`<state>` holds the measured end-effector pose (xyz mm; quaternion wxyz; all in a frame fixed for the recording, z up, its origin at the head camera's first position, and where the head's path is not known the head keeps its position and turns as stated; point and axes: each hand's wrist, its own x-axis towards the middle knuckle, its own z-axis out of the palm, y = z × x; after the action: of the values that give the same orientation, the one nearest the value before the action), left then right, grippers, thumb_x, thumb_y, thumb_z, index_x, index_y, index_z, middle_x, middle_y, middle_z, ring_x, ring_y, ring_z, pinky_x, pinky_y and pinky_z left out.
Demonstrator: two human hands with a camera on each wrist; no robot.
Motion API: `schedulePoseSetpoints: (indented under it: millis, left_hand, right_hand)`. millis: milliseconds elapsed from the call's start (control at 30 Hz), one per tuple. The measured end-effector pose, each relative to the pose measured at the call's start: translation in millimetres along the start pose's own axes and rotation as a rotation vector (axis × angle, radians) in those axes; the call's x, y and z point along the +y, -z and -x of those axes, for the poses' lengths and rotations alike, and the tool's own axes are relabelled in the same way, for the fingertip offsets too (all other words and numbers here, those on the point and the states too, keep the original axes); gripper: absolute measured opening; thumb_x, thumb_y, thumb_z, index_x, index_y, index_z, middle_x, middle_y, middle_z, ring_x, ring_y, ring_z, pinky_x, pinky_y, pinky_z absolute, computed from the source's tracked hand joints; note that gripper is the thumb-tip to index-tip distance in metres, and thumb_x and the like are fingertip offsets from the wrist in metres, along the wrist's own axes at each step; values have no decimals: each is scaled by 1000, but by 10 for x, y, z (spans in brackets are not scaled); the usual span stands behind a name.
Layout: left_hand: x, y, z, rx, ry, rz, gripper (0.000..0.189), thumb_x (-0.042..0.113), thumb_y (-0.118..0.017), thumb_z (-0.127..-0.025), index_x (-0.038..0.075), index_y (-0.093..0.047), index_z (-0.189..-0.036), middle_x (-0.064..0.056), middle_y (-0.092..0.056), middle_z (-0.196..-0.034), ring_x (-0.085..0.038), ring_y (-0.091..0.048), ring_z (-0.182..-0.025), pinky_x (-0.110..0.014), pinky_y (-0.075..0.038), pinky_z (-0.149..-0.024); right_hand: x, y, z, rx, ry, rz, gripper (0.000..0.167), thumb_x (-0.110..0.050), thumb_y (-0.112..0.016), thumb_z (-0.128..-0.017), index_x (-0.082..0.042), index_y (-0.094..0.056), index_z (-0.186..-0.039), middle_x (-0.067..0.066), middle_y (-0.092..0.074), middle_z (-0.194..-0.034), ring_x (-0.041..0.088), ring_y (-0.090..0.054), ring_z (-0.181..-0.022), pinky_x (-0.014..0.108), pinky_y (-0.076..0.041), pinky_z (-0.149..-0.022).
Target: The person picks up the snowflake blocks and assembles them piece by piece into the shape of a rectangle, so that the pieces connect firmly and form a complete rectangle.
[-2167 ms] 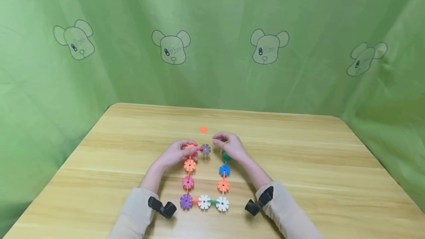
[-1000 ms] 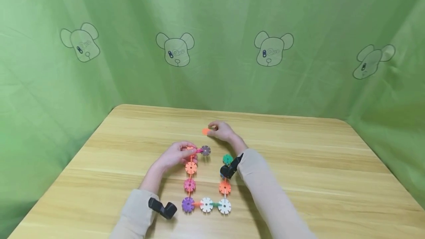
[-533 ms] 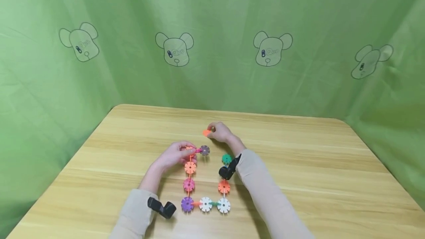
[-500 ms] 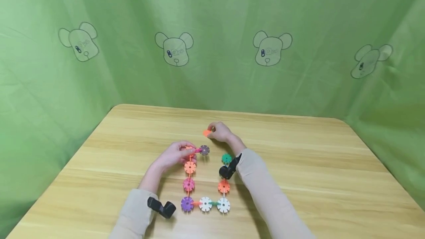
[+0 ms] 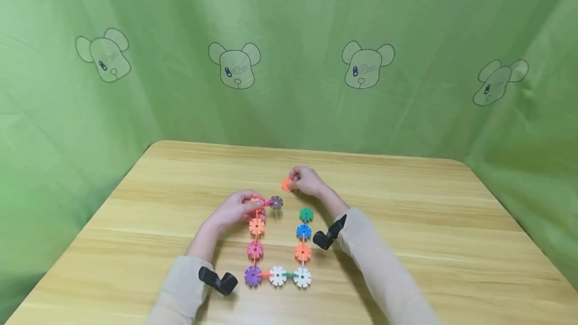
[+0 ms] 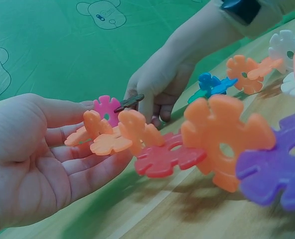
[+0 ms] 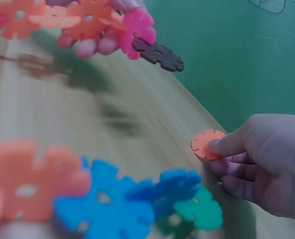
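Slotted plastic snowflake discs, linked edge to edge, form a U-shaped chain whose near corner is a purple disc (image 5: 253, 276). My left hand (image 5: 231, 210) holds the chain's far left corner between thumb and fingers, around an orange disc (image 6: 91, 124). From there a pink disc (image 7: 140, 27) and a dark grey-brown disc (image 5: 276, 202) stick out to the right, raised over the table. My right hand (image 5: 308, 181) pinches a loose orange snowflake disc (image 7: 203, 144) by its edge, just beyond the grey-brown one. A green disc (image 5: 306, 214) ends the chain's right side.
Below the green disc run a blue disc (image 5: 304, 231) and another orange disc (image 5: 303, 252). White discs (image 5: 277, 276) make up the near side. The wooden table (image 5: 406, 214) has a green curtain (image 5: 298, 114) behind it.
My right hand has gone from beside the green disc to the loose orange disc, pinched it and drawn it slightly nearer and rightward. My left hand keeps its hold on the chain.
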<state>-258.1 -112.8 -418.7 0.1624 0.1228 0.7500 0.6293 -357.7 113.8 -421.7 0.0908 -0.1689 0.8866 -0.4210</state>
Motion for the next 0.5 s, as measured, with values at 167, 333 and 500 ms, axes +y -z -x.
schedulePoseSetpoints:
  millis: [167, 333, 500]
  left_hand:
    - [3, 1, 5, -3, -2, 5, 33, 12, -55, -92, -11, -52, -115, -14, -64, -93, -14, -61, -76, -32, -53, -74]
    - [-4, 2, -1, -3, -3, 8, 32, 12, -55, -92, -11, -52, -115, -13, -64, -92, -14, -61, -76, -31, -53, -73]
    - [-8, 5, -6, -6, -4, 5, 33, 12, -55, -92, -11, -52, -115, -15, -64, -94, -14, -61, -76, -32, -53, -74]
  right_hand:
    - [-11, -9, 148, -4, -10, -71, 15, 3, -64, -81, 3, -57, -95, 9, -57, -76, 17, -56, -64, 26, -50, -57]
    - [-21, -24, 316, 13, 0, -106, 20, 1, -62, -85, 5, -60, -104, 9, -59, -80, 17, -58, -67, 28, -52, -61]
    - [-32, -30, 495, 29, 21, -150, 19, -2, -62, -86, 5, -60, -103, 9, -59, -81, 18, -57, -67, 30, -52, -61]
